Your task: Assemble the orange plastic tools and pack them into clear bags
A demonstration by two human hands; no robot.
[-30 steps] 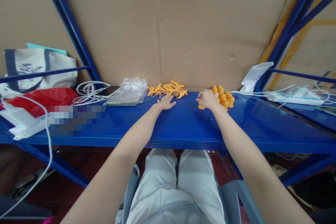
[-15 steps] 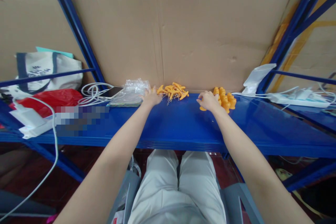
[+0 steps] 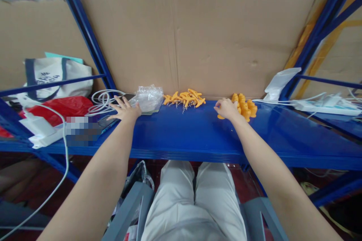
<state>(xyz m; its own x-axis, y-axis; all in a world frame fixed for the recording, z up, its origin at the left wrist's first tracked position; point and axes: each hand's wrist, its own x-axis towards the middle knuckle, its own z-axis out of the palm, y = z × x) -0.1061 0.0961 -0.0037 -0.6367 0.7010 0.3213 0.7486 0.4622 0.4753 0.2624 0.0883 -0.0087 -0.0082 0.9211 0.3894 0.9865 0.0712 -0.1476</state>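
Head view: open shelf edge (image 3: 181, 154) fronts our splayed, empty left hand (image 3: 125, 110). Our right hand (image 3: 226, 108) curls beside orange pieces (image 3: 246, 108), hold unclear.

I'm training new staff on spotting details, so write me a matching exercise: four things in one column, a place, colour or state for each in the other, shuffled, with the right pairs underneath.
Things
1. Left hand
2. Right hand
3. T-shaped pieces
4. Tote

Descriptions
A. White with dark blue straps
B. Curled, at the rounded orange pieces
C. In a heap, metal coils showing
D. Spread wide, left of the T-shaped pieces

Right pairs
1-D
2-B
3-C
4-A
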